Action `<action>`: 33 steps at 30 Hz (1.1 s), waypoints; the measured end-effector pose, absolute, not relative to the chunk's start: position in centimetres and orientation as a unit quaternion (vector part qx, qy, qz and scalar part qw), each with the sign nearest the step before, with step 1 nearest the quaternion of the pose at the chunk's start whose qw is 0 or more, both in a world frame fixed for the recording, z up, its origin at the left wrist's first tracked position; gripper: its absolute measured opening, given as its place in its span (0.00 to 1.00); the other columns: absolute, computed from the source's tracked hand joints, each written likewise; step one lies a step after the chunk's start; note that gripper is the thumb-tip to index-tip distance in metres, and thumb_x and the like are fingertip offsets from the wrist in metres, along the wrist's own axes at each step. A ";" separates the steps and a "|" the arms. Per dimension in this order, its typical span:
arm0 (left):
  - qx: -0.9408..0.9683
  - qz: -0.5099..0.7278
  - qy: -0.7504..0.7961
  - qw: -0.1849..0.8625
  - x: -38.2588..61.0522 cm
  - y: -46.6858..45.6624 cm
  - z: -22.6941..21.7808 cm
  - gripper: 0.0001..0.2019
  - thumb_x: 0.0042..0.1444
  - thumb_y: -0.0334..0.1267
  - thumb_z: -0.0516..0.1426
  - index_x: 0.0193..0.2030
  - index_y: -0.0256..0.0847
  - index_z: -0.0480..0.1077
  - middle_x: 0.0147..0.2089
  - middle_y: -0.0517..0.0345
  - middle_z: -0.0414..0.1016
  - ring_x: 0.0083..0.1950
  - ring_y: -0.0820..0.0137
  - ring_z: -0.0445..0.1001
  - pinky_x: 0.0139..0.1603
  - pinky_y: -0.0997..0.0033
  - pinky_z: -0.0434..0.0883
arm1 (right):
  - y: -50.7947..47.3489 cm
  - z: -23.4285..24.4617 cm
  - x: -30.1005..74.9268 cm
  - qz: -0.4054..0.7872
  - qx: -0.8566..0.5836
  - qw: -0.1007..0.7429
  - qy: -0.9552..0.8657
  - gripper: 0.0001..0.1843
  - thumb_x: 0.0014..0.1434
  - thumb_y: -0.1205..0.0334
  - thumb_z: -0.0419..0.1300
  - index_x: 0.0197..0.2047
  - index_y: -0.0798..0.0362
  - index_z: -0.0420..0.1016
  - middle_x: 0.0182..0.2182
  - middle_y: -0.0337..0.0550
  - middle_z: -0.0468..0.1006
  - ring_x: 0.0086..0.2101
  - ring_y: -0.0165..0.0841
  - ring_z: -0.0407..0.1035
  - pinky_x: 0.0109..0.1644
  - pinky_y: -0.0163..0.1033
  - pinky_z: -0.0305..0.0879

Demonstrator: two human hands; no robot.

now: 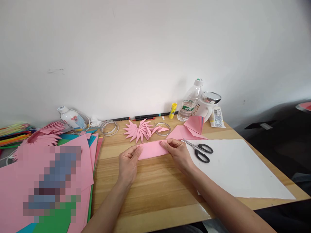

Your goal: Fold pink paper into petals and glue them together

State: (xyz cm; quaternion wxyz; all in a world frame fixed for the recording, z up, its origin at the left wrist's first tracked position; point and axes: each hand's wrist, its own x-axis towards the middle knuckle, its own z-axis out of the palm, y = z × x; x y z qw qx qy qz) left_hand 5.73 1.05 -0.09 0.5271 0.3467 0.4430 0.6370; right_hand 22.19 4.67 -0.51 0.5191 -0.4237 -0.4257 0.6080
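Observation:
A strip of pink paper is stretched level between my two hands, above the wooden table. My left hand pinches its left end, thumb on top. At the right end, my right hand grips it the same way. Just behind the strip lies a pink folded-paper fan of pointed pieces, open on one side. Black-handled scissors rest to the right of my right hand, on the edge of a white sheet.
Pink and coloured paper sheets cover the left side, with a white bottle behind. Along the wall stand a yellow glue stick, a water bottle and a white mug. Folded pink paper and tape rolls lie nearby.

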 end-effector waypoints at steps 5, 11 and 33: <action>0.356 0.635 0.443 0.524 5.6 1.1 0.0 0.12 0.43 0.38 0.64 0.37 0.38 0.77 0.32 0.56 0.79 0.35 0.68 0.75 0.37 0.73 0.70 | 4.6 -0.3 22.2 0.605 -0.429 0.514 -0.431 0.13 0.44 0.53 0.66 0.25 0.55 0.76 0.23 0.38 0.73 0.25 0.27 0.62 0.28 0.32 0.57; 0.356 0.634 0.442 0.526 5.5 1.0 -0.1 0.12 0.43 0.37 0.64 0.37 0.38 0.77 0.32 0.55 0.79 0.36 0.68 0.75 0.37 0.73 0.70 | 4.6 -0.3 22.2 0.607 -0.427 0.517 -0.427 0.11 0.44 0.55 0.67 0.25 0.54 0.76 0.24 0.38 0.74 0.26 0.27 0.63 0.31 0.33 0.58; 0.266 0.638 0.455 0.562 5.6 1.4 1.1 0.12 0.32 0.37 0.68 0.26 0.36 0.77 0.23 0.56 0.77 0.29 0.68 0.74 0.28 0.74 0.68 | 4.7 0.2 22.3 0.585 -0.441 0.501 -0.460 0.15 0.44 0.50 0.65 0.23 0.55 0.75 0.20 0.38 0.71 0.23 0.27 0.60 0.28 0.33 0.57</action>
